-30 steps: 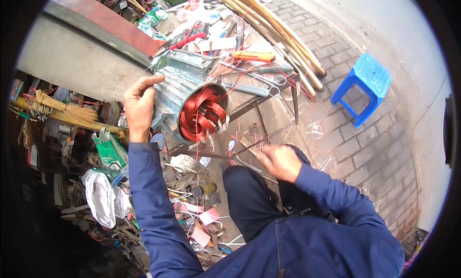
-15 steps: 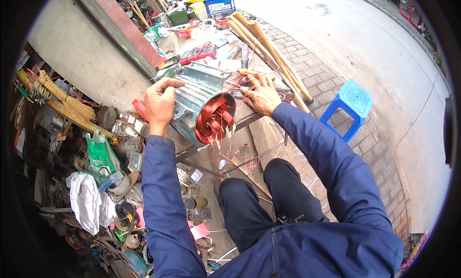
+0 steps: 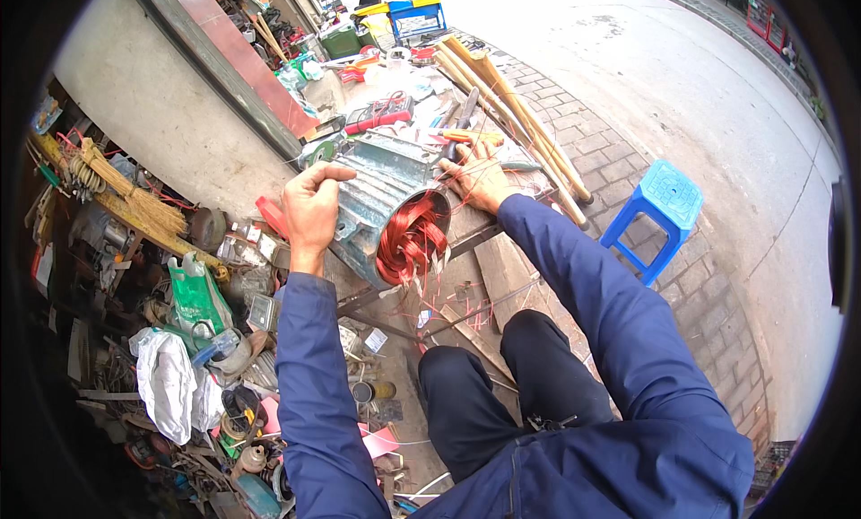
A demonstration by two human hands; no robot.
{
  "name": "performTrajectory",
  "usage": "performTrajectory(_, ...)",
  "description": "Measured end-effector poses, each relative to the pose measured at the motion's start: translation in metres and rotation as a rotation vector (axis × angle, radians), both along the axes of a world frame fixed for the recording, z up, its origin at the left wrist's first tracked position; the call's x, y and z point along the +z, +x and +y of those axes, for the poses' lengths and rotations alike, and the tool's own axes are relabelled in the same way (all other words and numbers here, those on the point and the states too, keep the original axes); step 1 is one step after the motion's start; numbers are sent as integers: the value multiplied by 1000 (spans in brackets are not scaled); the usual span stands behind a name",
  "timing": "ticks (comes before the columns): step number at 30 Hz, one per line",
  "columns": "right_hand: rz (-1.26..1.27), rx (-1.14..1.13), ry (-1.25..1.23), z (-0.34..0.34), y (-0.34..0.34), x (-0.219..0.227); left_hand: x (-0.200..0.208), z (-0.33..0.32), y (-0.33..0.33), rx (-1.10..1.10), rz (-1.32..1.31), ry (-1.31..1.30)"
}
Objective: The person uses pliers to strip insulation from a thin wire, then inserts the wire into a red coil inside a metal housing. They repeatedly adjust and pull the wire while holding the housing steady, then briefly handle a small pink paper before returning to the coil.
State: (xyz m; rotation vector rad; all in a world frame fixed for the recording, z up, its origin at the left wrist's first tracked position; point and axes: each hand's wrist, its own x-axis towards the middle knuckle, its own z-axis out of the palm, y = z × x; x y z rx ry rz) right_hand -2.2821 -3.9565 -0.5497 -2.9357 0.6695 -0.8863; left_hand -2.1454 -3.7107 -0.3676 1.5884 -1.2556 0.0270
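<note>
A grey-green ribbed motor housing (image 3: 381,174) lies on its side in front of me, with bundles of red winding wire (image 3: 413,241) in its near, open end. Against its left side is my left hand (image 3: 311,216), fingers curled and one digit pointing across the ribs; whatever the curled fingers may hold is hidden. On the other side, my right hand (image 3: 482,180) rests with its fingers apart, close to the housing's right edge. Loose red wires run around it. An orange-handled tool (image 3: 473,137) lies just beyond its fingertips.
A red multimeter (image 3: 380,114) and long wooden poles (image 3: 520,106) lie behind the housing. A blue plastic stool (image 3: 659,209) stands on the paving to the right. At left, a straw brush (image 3: 134,191), a white sack (image 3: 166,384) and piled scrap crowd the ground.
The view has tilted slightly, so the scene sits lower and further right. My right hand has shifted left, closer to the housing. The left hand remains at the housing's left side.
</note>
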Motion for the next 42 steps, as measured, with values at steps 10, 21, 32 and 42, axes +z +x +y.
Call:
performTrajectory(10, -745, 185, 1051, 71, -67, 4, -22, 11, 20, 58, 156, -443)
performTrajectory(21, -902, 730, 2226, 35, -15, 29, -126, 49, 81, 57, 750, -265)
performTrajectory(32, -777, 567, 1605, 76, -28, 55, -154, 17, 108, -121, 893, -393)
performTrajectory(42, -688, 751, 1398, 67, -18, 46, -123, 27, 54, 162, 733, -397)
